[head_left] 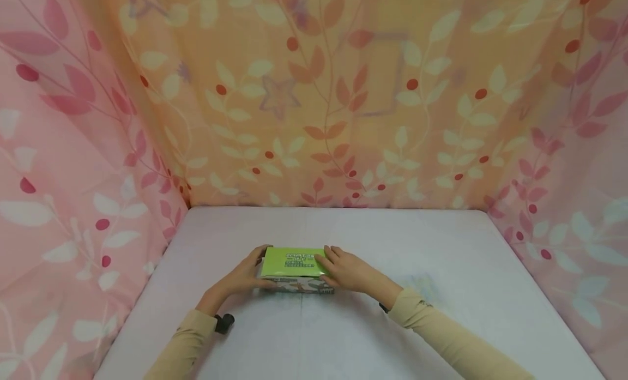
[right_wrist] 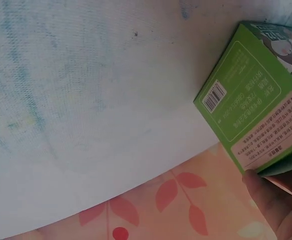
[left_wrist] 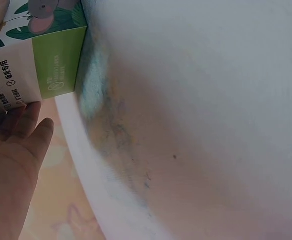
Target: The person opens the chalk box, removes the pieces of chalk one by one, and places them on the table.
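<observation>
A small cardboard box (head_left: 294,263) with a bright green top and white lettering is on the white table between both hands. My left hand (head_left: 245,273) holds its left end, the thumb along the front and fingers toward the back. On the right end, my right hand (head_left: 349,270) grips the box near the top and front edges. In the left wrist view the box (left_wrist: 58,65) shows a green and pale panel with a cartoon animal. A barcode and printed text cover the green end of the box (right_wrist: 251,95) in the right wrist view. Its contents are hidden.
The white table (head_left: 304,342) has faint bluish smudges, one beside the right forearm. Leaf-patterned curtains, pink (head_left: 64,167) at the sides and orange (head_left: 314,96) behind, enclose it. A black device (head_left: 224,324) is at the left wrist.
</observation>
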Demonstrator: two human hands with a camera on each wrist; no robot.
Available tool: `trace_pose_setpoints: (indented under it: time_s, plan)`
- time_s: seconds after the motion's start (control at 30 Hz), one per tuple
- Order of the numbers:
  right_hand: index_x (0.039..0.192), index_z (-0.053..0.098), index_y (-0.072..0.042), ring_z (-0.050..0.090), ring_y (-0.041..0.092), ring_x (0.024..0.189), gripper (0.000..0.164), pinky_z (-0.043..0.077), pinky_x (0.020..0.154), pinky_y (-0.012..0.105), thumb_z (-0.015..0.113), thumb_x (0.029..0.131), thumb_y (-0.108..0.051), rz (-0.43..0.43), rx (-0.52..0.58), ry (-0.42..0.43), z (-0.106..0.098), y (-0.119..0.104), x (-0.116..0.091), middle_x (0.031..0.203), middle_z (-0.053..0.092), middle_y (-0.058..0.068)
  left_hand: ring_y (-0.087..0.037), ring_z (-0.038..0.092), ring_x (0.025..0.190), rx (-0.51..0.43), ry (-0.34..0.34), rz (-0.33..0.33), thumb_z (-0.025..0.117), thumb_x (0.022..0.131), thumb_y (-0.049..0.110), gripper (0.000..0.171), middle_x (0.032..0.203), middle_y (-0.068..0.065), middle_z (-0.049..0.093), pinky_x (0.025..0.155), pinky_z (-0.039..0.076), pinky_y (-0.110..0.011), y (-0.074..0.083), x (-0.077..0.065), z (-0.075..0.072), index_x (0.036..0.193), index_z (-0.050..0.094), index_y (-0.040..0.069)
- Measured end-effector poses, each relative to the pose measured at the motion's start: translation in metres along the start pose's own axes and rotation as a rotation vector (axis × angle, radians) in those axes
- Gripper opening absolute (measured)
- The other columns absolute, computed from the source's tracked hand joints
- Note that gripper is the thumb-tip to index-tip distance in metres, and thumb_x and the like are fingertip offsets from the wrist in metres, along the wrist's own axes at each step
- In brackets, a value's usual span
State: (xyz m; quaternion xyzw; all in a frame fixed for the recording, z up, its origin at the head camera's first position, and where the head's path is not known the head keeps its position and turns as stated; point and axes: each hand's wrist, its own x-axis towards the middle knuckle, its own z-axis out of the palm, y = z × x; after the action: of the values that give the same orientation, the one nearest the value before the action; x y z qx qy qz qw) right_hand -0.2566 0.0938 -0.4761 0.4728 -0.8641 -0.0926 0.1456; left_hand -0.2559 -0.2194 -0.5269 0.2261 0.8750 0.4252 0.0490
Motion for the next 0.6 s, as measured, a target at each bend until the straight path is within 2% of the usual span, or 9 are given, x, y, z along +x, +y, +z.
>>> trace_pose_setpoints:
  time_s: [0.4,0.6]
  plan:
    - [0.128,0.049,-0.006,0.058,0.028,0.104,0.048,0.056,0.081,0.034,0.05,0.092,-0.037,-0.002,0.016,0.06,0.002,0.001,0.001,0.12,0.056,0.018,-0.028,0.036,0.132,0.007,-0.017,-0.022,0.083,0.062,0.043,0.103,0.138,-0.011,0.041,0.111,0.029,-0.046,0.0,0.004,-0.001,0.14,0.027,0.005]
    - [0.128,0.049,-0.007,0.058,0.025,0.104,0.043,0.054,0.084,0.035,0.046,0.094,-0.033,0.03,0.135,0.008,-0.008,0.004,0.005,0.119,0.059,0.015,-0.028,0.036,0.131,0.018,-0.01,-0.013,0.083,0.063,0.043,0.103,0.138,-0.011,0.041,0.11,0.03,-0.047,-0.001,0.003,-0.002,0.14,0.026,0.005]
